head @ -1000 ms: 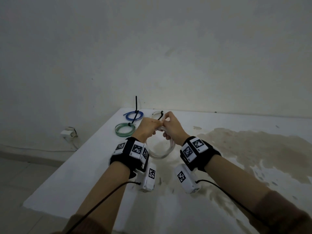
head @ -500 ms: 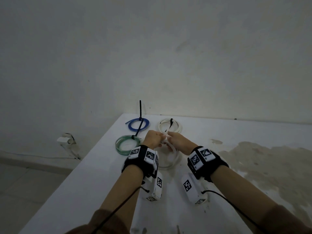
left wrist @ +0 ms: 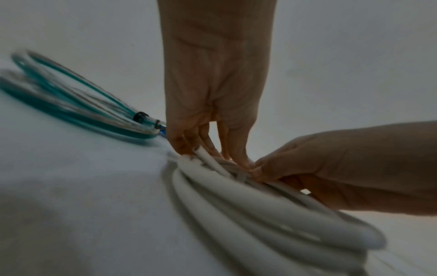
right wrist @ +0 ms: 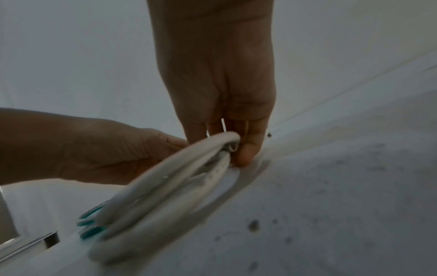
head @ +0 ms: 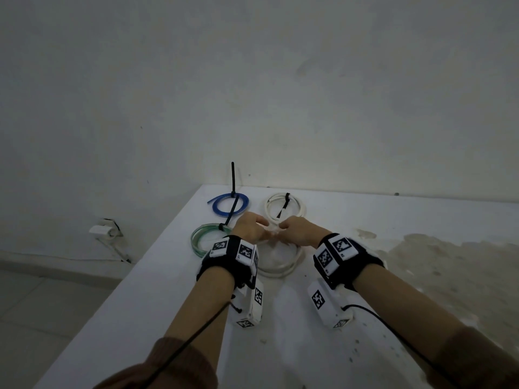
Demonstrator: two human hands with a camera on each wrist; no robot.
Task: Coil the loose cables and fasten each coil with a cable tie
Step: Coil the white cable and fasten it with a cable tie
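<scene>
White cable coil (head: 276, 269) lies on the worktop (head: 157, 304), its far edge lifted between both hands. Left hand (head: 248, 228) and right hand (head: 295, 230) each pinch the strands with curled fingers, grips meeting there. Green coil (head: 203, 238) sits just left.

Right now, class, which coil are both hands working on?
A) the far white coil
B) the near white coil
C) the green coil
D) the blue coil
B: the left hand and right hand both pinch the near white coil, while the blue coil, green coil and far white coil lie untouched, each with a black tie.
</scene>
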